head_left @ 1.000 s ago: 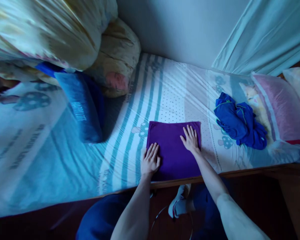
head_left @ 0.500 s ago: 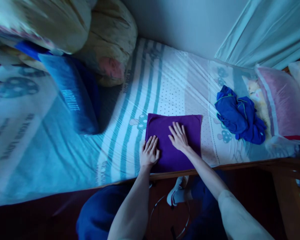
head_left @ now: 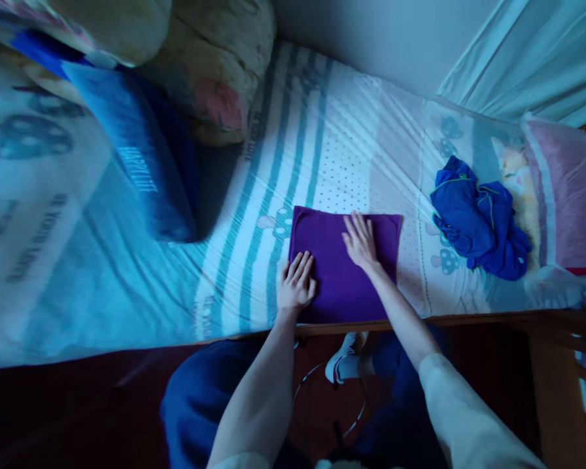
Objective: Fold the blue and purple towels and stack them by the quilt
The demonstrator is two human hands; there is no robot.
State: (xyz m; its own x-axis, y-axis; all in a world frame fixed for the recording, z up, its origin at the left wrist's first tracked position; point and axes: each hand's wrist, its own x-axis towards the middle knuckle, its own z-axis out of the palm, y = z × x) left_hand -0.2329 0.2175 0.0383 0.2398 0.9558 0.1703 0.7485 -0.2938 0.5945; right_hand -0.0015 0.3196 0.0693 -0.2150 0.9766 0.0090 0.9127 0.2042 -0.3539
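A purple cloth [head_left: 339, 293], folded into a flat rectangle, lies on the bed near its front edge. Over the left edge of the cloth rests my left hand [head_left: 297, 283], flat with the fingers together and pointing away from me. My right hand [head_left: 361, 242] lies on the upper right part of the cloth, palm down, fingers stretched and slightly apart. Neither hand grips the fabric.
To the right are a crumpled blue garment [head_left: 478, 218], a cream-coloured cat [head_left: 515, 169] and a pink pillow [head_left: 569, 195]. A rolled blue blanket [head_left: 137, 156] and large bags [head_left: 215, 71] occupy the left back. The bed's wooden edge [head_left: 444, 321] runs in front.
My right hand has slid across the cloth toward its far edge. The left hand stays at the left edge. The whole view has shifted a little.
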